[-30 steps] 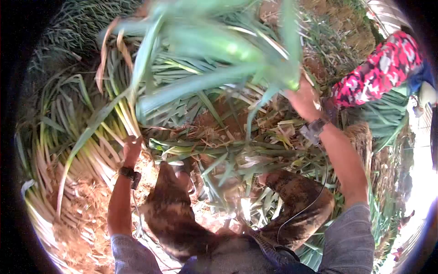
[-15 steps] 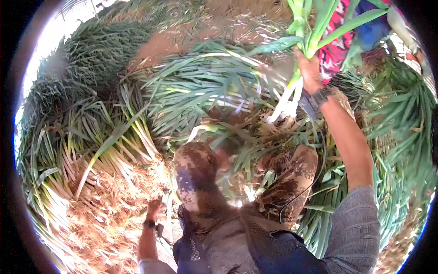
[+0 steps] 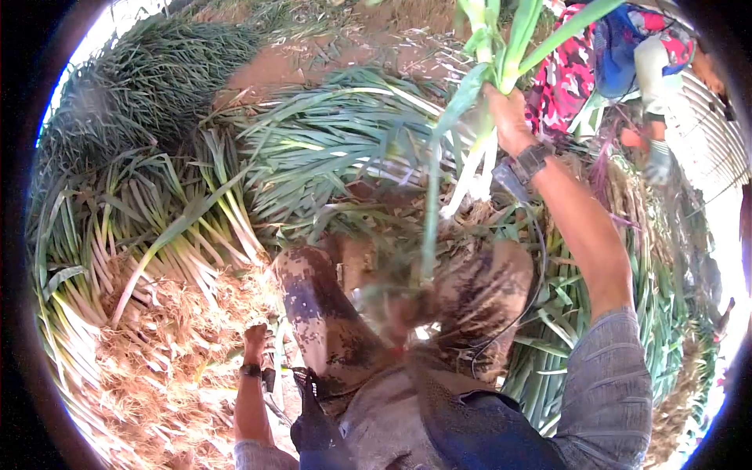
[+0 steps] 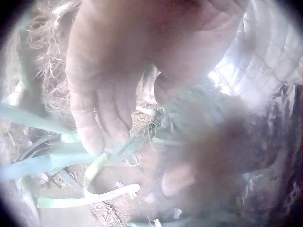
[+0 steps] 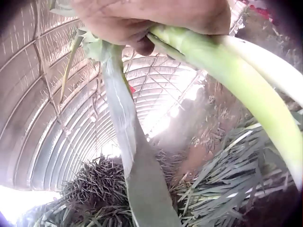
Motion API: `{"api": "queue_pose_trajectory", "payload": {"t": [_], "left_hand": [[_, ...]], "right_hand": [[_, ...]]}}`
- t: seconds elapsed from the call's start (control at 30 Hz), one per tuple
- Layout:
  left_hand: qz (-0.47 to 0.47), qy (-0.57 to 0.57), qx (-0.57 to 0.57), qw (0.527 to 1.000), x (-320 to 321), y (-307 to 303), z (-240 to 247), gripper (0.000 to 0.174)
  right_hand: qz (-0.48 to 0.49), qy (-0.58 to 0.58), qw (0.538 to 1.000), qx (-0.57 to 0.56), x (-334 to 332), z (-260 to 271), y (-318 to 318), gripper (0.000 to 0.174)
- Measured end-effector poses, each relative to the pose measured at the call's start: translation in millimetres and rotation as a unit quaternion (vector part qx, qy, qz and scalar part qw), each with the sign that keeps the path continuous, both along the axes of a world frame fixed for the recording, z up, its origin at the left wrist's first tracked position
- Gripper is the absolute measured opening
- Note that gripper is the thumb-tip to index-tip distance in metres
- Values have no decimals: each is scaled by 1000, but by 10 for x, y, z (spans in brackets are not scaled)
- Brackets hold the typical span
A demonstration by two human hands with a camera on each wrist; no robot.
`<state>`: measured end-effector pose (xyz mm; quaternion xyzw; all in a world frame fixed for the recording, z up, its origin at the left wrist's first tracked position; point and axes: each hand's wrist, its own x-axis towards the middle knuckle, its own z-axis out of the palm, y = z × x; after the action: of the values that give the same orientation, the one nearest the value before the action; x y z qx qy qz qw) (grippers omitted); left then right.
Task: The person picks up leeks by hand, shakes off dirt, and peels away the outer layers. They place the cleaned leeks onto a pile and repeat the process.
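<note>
Green and white leek stalks (image 3: 487, 55) are held in the curled fingers of the right hand (image 3: 509, 121), above the near end of a leafy pile (image 3: 337, 145). At near left, the left hand (image 3: 254, 341) hangs with relaxed, slightly spread fingers, gripping nothing, just beside pale, tangled roots (image 3: 184, 337).
</note>
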<state>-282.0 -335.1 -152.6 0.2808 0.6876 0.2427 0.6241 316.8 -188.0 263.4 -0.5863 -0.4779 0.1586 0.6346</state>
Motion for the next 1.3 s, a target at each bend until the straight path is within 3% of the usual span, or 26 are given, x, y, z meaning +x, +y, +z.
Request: {"api": "queue_pose_trajectory", "payload": {"t": [0.07,0.17,0.2,0.27,0.3,0.33,0.37,0.4,0.43,0.47,0.53,0.6,0.63,0.7,0.73,0.8,0.87,0.9,0.93,1.0,1.03,1.07,1.13,1.2,1.27,1.3], "left_hand": [[0,-65,81,995,44,-11,-138,46],[-29,-30,93,995,295,19,114,42],[-30,-31,95,995,190,83,-14,42],[10,-152,178,972,-23,206,-221,41],[167,-160,133,964,54,271,302,33],[90,42,271,957,-164,561,79,28],[-12,193,405,894,-461,962,-64,29],[173,-76,321,928,-51,925,1116,31],[109,-6,361,926,130,1084,1766,35],[24,162,507,846,105,1355,1847,35],[60,-83,475,874,794,1306,3044,36],[-84,-94,494,860,1328,1443,3370,35],[-242,-256,579,735,1613,1618,3187,36],[-387,-360,446,722,2342,1704,2916,64],[-337,-291,394,804,2707,1426,2995,87],[-349,-312,262,844,3302,1269,3055,85],[-280,-370,261,846,3568,1096,2915,79],[-315,-347,285,836,3657,1202,2759,73],[-264,-263,297,879,3826,1285,2471,64],[-192,-440,198,854,3719,1242,2580,57],[-158,-510,80,841,3578,1068,3015,54],[-157,-510,80,842,3608,1120,2907,54],[-130,-489,146,850,3668,1261,2413,52],[-99,-492,125,856,3721,1343,1978,52],[-50,-508,104,854,3752,1429,1739,51],[-74,-516,146,841,3712,1430,1704,49]], "right_hand": [[23,26,999,-41,-122,1,60,27],[44,27,998,-48,-374,3,132,24],[43,26,998,-47,-402,-20,152,24],[81,27,994,-66,-474,-47,227,24],[84,27,994,-65,-560,-26,226,24],[96,40,992,-76,-620,-19,174,25],[106,51,989,-91,-649,-44,103,26],[105,49,989,-93,-645,-104,76,26],[129,64,984,-109,-637,-163,95,27],[156,78,977,-120,-639,-211,127,28],[237,87,960,-119,-634,-297,101,30],[218,134,959,-123,-876,-193,-62,31],[215,162,956,-116,-843,-332,-4,30],[242,225,936,-116,-885,-464,22,27],[267,262,920,-121,-943,-446,-50,25],[367,49,928,-41,-756,-828,67,24],[337,331,876,-98,-882,-702,-71,23],[244,323,912,-64,-853,-773,-50,23],[239,324,913,-64,-764,-842,13,23],[86,308,942,-97,-588,-1011,103,23],[111,334,933,-77,-560,-1035,60,19],[112,336,932,-78,-490,-1105,36,19],[212,302,925,-93,-413,-1312,68,20],[134,308,925,-179,-542,-1546,141,20],[113,297,931,-178,-800,-1625,118,19],[120,295,931,-176,-842,-1695,39,19]]}}
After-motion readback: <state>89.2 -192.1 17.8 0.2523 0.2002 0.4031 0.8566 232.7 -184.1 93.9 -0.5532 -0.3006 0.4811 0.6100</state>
